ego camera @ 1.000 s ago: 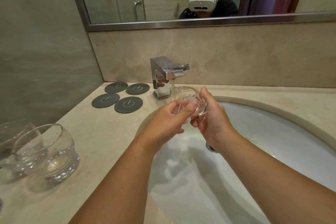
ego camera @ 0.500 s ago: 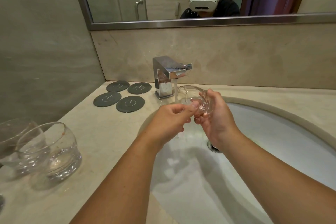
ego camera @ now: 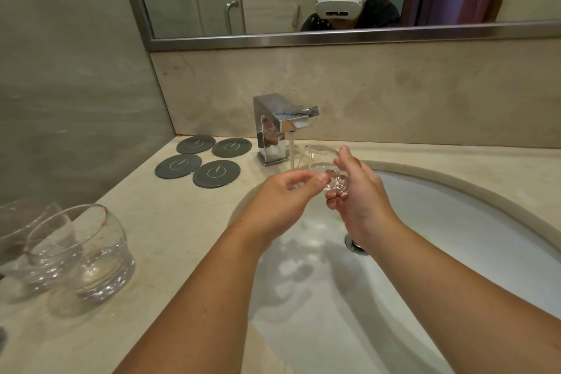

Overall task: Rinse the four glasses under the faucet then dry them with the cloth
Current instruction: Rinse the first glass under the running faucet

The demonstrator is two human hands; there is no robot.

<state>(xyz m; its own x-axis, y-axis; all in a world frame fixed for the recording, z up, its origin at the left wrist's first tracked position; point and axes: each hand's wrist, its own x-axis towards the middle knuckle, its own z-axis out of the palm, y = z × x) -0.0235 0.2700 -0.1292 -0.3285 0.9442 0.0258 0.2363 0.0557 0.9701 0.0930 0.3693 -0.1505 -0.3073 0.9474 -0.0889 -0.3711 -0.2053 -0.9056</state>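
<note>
Right hand (ego camera: 361, 197) grips the glass (ego camera: 318, 159) tipped sideways just under the faucet (ego camera: 282, 124) so the stream catches its mouth, while the left hand (ego camera: 282, 203) pinches the rim with curled fingers (ego camera: 303, 177), steadying it I guess.

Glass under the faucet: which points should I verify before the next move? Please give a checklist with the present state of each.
1. Water runs from the faucet: ok.
2. Grip of the right hand on the glass: ok.
3. The glass is above the sink: ok.
4. The water goes into the glass: cannot tell; it falls close to the rim.
5. The two other glasses stand on the counter, apart from the arms: ok.
6. The cloth is ready: cannot tell; not in view.
</note>
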